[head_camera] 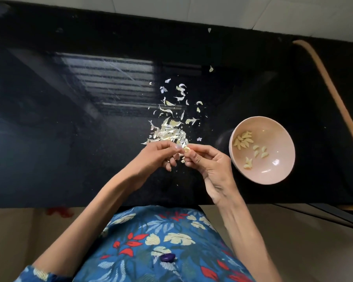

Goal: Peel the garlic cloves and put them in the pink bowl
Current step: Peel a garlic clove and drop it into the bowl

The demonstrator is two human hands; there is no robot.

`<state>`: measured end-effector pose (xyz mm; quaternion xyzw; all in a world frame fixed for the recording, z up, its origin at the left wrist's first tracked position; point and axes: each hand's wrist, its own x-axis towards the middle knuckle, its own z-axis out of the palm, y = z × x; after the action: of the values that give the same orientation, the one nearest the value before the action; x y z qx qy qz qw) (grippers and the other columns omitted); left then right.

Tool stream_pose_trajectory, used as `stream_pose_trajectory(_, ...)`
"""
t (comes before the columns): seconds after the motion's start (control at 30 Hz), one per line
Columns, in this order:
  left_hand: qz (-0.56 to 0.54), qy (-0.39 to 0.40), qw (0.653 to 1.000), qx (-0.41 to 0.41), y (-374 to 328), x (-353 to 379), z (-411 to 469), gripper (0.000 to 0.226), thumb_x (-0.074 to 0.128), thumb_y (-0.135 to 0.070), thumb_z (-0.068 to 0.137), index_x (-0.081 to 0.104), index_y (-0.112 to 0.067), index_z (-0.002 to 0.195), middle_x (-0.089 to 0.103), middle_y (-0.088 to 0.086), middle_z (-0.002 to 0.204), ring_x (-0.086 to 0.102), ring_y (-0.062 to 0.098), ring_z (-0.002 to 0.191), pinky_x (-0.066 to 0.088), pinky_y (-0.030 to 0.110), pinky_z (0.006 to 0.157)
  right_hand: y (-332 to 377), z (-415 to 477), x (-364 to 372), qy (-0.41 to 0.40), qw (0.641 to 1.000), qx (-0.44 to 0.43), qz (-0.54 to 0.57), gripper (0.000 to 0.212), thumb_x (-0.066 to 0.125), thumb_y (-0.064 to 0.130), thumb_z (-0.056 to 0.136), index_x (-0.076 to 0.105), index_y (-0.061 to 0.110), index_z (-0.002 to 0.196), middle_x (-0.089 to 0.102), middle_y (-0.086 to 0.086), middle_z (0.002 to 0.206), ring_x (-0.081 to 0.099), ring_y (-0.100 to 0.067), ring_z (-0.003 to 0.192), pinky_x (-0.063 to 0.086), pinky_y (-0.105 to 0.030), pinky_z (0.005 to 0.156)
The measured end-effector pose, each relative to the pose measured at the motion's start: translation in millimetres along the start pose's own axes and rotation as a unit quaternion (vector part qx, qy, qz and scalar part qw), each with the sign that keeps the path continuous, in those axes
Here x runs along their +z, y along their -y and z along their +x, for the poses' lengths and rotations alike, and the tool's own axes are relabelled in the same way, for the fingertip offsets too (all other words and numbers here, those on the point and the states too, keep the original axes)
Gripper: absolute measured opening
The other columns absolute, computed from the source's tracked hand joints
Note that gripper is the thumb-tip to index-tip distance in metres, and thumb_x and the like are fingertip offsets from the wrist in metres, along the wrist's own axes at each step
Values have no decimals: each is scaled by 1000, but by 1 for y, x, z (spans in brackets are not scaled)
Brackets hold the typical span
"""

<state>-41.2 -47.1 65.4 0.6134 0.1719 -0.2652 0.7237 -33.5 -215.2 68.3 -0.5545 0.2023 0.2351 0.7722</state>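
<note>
Blue floral garment (161,241) nearest, forearms reaching out from it. Left hand (157,154) and right hand (210,161) meet at fingertips, both pinching one garlic clove (185,150), remaining fingers curled. Pink bowl (273,131) just right of right hand, on black counter (69,139). Bowl holds peeled cloves (243,140): cluster on side nearest hands, few scattered toward middle. Peel scraps (169,131) piled just beyond fingertips.

a home kitchen: polished black stone counter (69,123) against a white tiled wall (192,7).
</note>
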Motion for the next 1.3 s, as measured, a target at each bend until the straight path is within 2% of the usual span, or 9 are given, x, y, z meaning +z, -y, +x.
stream_pose_trajectory(0.2, 38, -70, 993, 91, -9, 3, -3, 21, 78, -36, 77, 77, -22, 92, 48, 10, 73, 39, 22, 72, 34, 37, 66, 8, -2, 9, -22, 998, -54, -6, 15, 74, 2, 75, 74, 2, 89, 75, -17, 79, 72, -22, 72, 61, -27, 67)
stream_pose_trajectory(0.33, 59, -111, 983, 132, -12, 0, -4, 16, 83, -37, 76, 80, -28, 89, 57, 22, 79, 52, 30, 75, 50, 49, 78, 11, -3, 15, -20, 996, -83, -41, 12, 73, -5, 80, 73, 0, 91, 76, -21, 86, 74, -29, 78, 61, -35, 73)
stream_pose_trajectory(0.4, 58, -124, 981, 139, -13, -1, -4, 8, 82, -31, 79, 81, -28, 86, 61, 23, 89, 58, 22, 76, 50, 36, 76, 13, -3, 18, -16, 994, -96, -54, 12, 73, -6, 81, 73, -2, 93, 76, -21, 89, 74, -30, 81, 61, -35, 75)
stream_pose_trajectory(0.47, 41, -136, 980, 137, -14, -1, -3, 3, 80, -25, 81, 81, -25, 84, 59, 9, 78, 55, 4, 69, 43, 18, 68, 15, -1, 21, -23, 990, -119, -76, 10, 75, -4, 81, 74, 1, 90, 76, -17, 87, 73, -24, 80, 58, -30, 72)
stream_pose_trajectory(0.57, 30, -145, 980, 132, -16, 0, -4, 2, 77, -21, 84, 79, -20, 85, 51, -4, 66, 45, -4, 54, 36, 7, 55, 16, 1, 26, -42, 984, -145, -96, 10, 78, -2, 79, 76, 5, 84, 76, -11, 83, 70, -16, 76, 53, -23, 70)
stream_pose_trajectory(0.77, 41, -167, 975, 143, -17, -3, -3, 3, 77, -24, 85, 78, -22, 83, 36, -6, 60, 32, 7, 56, 30, 23, 54, 15, 1, 34, -56, 975, -178, -119, 10, 79, -5, 78, 75, 2, 83, 77, -9, 81, 73, -18, 75, 56, -24, 68)
stream_pose_trajectory(0.93, 51, -173, 972, 151, -17, -5, 2, 7, 76, -22, 86, 77, -24, 80, 35, -12, 56, 32, 6, 54, 31, 21, 53, 17, 4, 41, -60, 969, -200, -130, 16, 76, -8, 79, 73, 7, 77, 76, -4, 76, 70, -11, 69, 54, -19, 64)
stream_pose_trajectory(1.13, 38, -152, 976, 150, -23, -4, 3, 10, 73, -22, 89, 75, -26, 79, 36, -10, 58, 33, 4, 54, 32, 19, 53, 23, 7, 41, -11, 996, -77, 40, 13, 68, -10, 80, 71, 1, 88, 73, -14, 81, 68, -18, 71, 55, -24, 64)
stream_pose_trajectory(1.3, -14, -122, 983, 139, -26, -3, 2, 10, 70, -19, 90, 76, -17, 82, 55, 16, 81, 48, 16, 71, 43, 15, 64, 26, 9, 39, 47, 993, -21, 103, 22, 65, -3, 77, 73, 6, 96, 72, -13, 84, 67, -15, 72, 57, -22, 70)
